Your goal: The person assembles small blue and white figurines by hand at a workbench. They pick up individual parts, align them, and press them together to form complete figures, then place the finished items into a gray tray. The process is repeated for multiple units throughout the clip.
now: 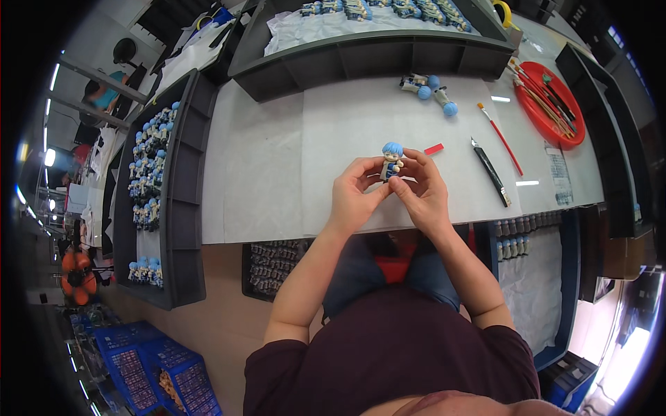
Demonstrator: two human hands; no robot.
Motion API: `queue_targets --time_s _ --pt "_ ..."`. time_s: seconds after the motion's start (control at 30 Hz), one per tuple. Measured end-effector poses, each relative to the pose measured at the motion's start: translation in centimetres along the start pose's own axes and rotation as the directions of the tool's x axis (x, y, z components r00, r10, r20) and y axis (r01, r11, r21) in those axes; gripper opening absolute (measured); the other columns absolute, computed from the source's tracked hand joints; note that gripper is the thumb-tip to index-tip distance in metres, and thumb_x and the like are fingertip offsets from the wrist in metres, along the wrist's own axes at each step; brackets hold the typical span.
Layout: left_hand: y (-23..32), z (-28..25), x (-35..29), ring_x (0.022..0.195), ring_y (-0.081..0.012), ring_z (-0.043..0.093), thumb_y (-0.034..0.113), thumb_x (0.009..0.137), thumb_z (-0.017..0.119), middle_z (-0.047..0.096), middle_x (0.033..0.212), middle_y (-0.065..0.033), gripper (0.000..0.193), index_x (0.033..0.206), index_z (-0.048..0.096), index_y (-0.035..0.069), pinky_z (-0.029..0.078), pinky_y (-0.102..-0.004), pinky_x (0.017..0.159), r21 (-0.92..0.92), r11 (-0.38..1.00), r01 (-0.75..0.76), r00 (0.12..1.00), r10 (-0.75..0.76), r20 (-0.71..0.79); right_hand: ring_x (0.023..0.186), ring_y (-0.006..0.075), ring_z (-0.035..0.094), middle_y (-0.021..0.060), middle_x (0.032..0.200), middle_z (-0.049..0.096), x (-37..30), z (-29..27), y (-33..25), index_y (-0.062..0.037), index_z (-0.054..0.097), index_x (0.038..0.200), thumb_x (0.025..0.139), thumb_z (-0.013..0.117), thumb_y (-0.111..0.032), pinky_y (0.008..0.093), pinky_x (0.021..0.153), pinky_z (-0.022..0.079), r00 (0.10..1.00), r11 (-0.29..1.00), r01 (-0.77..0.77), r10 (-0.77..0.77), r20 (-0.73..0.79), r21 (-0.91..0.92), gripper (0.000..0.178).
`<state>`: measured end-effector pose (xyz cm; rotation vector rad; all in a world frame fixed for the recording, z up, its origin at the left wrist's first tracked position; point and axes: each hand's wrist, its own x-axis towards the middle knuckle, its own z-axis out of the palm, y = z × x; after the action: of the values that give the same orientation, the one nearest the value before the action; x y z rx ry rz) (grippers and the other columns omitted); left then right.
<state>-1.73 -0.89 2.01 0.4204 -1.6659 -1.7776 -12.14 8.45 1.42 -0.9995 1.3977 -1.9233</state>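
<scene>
Between both hands, upright above the white table sheet (263,159), is a small figurine (392,161) with blue hair and a cream and blue body. My left hand (359,193) grips it from the left, with the thumb near its base. From the right, my right hand (424,191) closes on it too, thumb at its lower front. Just beyond the right fingers lies a small red block (433,149). Two more blue-haired figurines, one of them this figurine (445,102), lie farther back on the sheet.
Right of my hands are a craft knife (491,173), a red-handled brush (501,139) and a red dish (579,128) holding several brushes. Grey crates with figurines stand at the back (368,59) and left (184,208). A blue-rimmed crate (570,291) sits below the table's right edge.
</scene>
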Motion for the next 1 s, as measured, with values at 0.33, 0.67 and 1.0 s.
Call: queue_targets --time_s 0.33,0.67,1.0 --pt "-1.2 -2.4 0.3 0.093 -0.0149 0.059 0.016 0.092 0.051 0.061 0.107 -0.0107 0.024 0.108 0.060 0.000 0.048 -0.0269 0.077 -0.250 0.952 0.178 0.975 -0.205 -0.083 0.093 0.0156 0.059 0.0126 0.101 0.060 -0.4 0.3 1.6 0.0015 0.045 0.122 0.085 0.058 0.000 0.0281 0.081 0.050 0.988 0.994 -0.078 0.088 0.129 -0.080 0.040" --pt "-1.4 -3.2 -0.1 0.094 -0.0159 0.058 0.016 0.092 0.052 0.062 0.106 -0.0117 0.026 0.112 0.058 0.001 0.046 -0.0295 0.083 -0.369 0.908 0.199 0.964 -0.248 -0.093 0.097 0.0195 0.059 0.0155 0.104 0.060 -0.4 0.9 1.1 0.0013 0.048 0.120 0.079 0.067 -0.005 0.0302 0.082 0.050 0.981 0.974 -0.075 0.110 0.159 -0.211 0.047" --pt "-1.1 -3.2 -0.1 0.095 -0.0167 0.058 0.015 0.092 0.051 0.061 0.108 -0.0122 0.025 0.111 0.058 0.001 0.047 -0.0323 0.084 -0.380 0.906 0.186 0.970 -0.232 -0.079 0.102 0.0215 0.057 0.0166 0.107 0.058 -0.4 0.7 1.5 -0.0006 0.047 0.122 0.078 0.068 -0.004 0.0311 0.082 0.051 0.983 0.969 -0.065 0.103 0.150 -0.240 0.049"
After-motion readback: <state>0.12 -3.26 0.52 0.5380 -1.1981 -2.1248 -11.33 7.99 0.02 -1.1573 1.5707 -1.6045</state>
